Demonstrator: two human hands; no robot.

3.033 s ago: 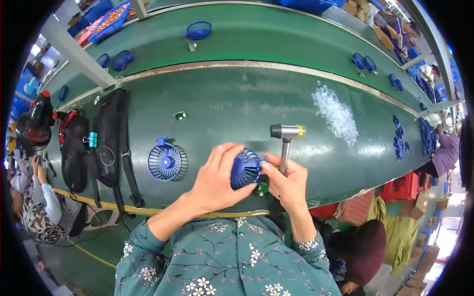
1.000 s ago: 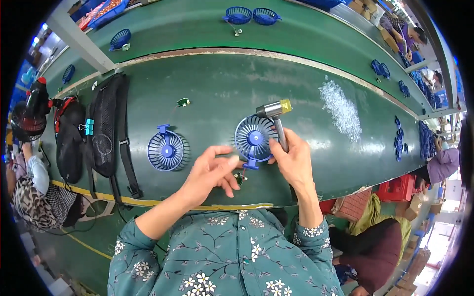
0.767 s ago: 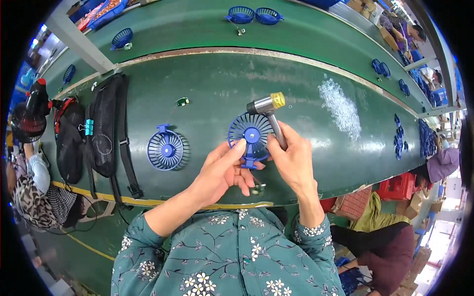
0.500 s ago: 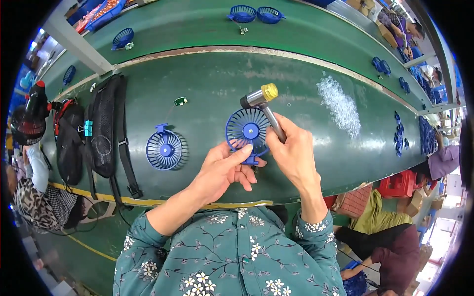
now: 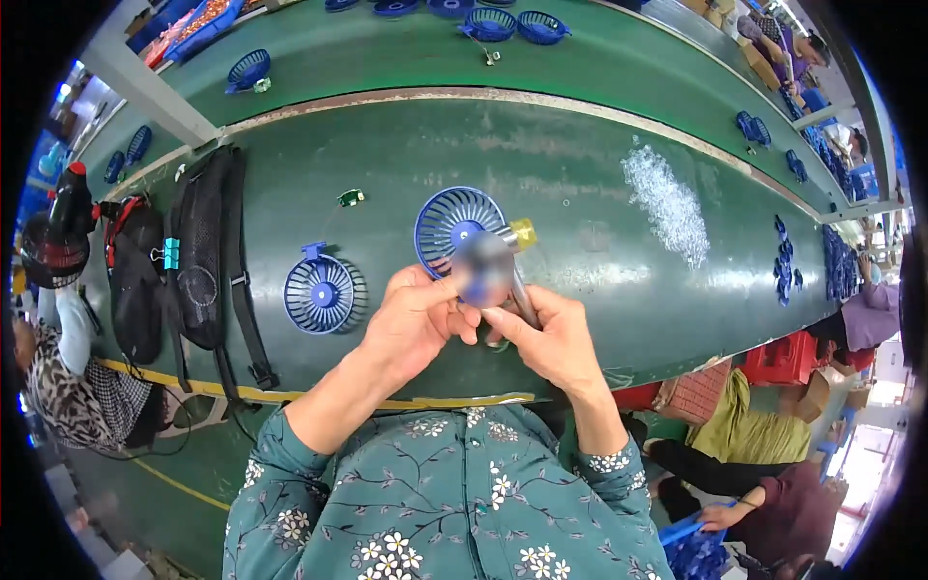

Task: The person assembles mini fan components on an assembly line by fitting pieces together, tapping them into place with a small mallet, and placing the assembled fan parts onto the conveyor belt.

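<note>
The left hand (image 5: 418, 324) pinches the round blue plastic fan grille (image 5: 454, 224) above the green table (image 5: 580, 193). The right hand (image 5: 549, 340) grips a yellow-headed metal hammer (image 5: 517, 253) (partly blurred). Another blue grille (image 5: 319, 295) lies just beside.

Bare belt right of hands; second fan grille (image 5: 320, 294) left, black bag (image 5: 198, 256) beyond.

Factory line; green conveyor belt (image 5: 580, 58); fan grilles (image 5: 319, 295).

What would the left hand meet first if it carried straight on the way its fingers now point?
Probably the blurred small part at its fingertips, with the right hand just beyond; the left hand points rightward, though depth is unclear.
</note>
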